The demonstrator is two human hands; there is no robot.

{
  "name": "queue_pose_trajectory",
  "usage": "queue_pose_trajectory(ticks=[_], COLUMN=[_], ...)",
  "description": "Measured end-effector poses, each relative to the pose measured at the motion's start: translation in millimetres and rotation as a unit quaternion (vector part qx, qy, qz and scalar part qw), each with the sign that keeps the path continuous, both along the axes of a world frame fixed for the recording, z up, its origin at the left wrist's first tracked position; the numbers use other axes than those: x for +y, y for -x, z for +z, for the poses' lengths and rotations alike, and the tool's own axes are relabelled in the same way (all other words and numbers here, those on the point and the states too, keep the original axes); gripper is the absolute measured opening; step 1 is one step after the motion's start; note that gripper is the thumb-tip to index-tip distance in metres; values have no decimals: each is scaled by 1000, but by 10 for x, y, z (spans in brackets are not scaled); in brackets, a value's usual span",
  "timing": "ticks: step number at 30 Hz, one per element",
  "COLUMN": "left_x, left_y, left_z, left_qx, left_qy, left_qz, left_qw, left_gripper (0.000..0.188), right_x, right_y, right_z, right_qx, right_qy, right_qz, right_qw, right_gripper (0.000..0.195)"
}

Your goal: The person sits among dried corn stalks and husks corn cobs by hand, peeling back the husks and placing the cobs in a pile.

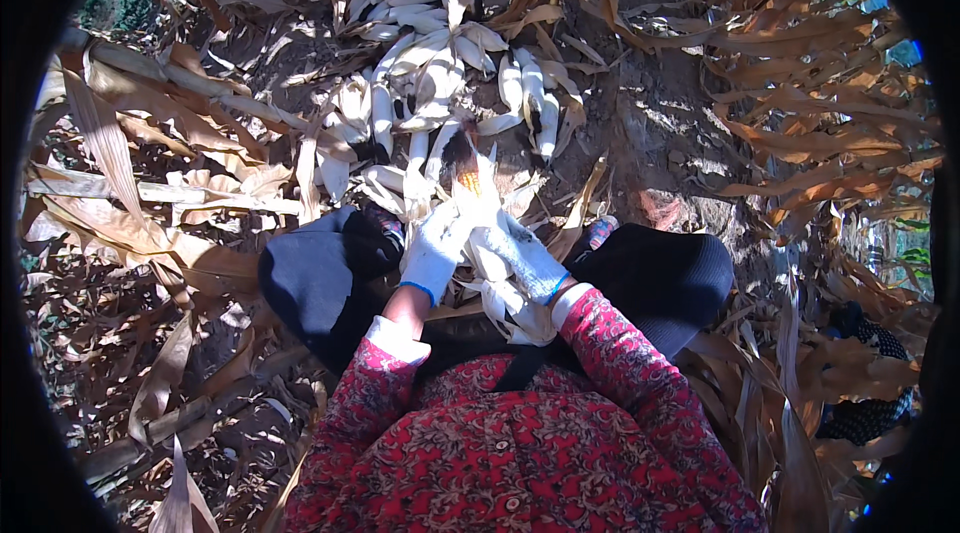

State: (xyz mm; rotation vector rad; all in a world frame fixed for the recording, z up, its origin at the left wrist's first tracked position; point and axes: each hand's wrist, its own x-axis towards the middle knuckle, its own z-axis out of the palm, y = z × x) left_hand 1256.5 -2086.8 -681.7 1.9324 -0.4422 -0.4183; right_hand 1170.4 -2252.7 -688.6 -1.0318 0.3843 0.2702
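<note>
Both my hands wear white knit gloves with blue cuffs and meet in front of me on one ear of corn [469,182]. Its tip shows yellow kernels and dark silk, with pale husk around the rest. My left hand [435,242] grips it from the left side. On the other side, my right hand [525,255] closes on the ear and its husk. Bright sunlight washes out the fingers. Loose pale husks [517,308] hang below my hands, between my knees.
Beyond my hands lies a heap of corn ears [420,75] in pale husks. Dry corn stalks [150,191] lie at the left; dry leaves [825,97] crowd the right. Bare soil [645,120] shows between. A dark dotted cloth item [870,383] sits at the lower right.
</note>
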Motion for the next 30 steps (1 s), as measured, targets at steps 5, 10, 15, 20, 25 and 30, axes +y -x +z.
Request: queue_pose_trajectory(ticks=[5,10,15,20,25,30], left_x=[-21,-96,-103,-123,-39,48], left_y=[27,68,-45,-39,-13,-2], left_z=[-29,-21,-118,40,71,-109], left_qx=[-53,56,91,41,72,-307], left_qy=[4,16,-5,46,18,-125], left_qz=[-5,57,47,-12,-5,-103], left_qw=[999,997,995,998,997,938], left_gripper=[20,21,25,24,24,30], right_x=[-13,-69,49,13,31,7], right_y=[34,82,64,82,66,98], right_z=[-52,-68,-126,-188,-189,-307], right_qx=[4,23,2,14,5,64], right_qy=[-67,-20,-35,-42,-22,-272], right_qz=[-11,-1,-33,-37,-18,-110], right_qw=[998,1000,999,998,1000,954], right_gripper=[41,45,46,47,51,57])
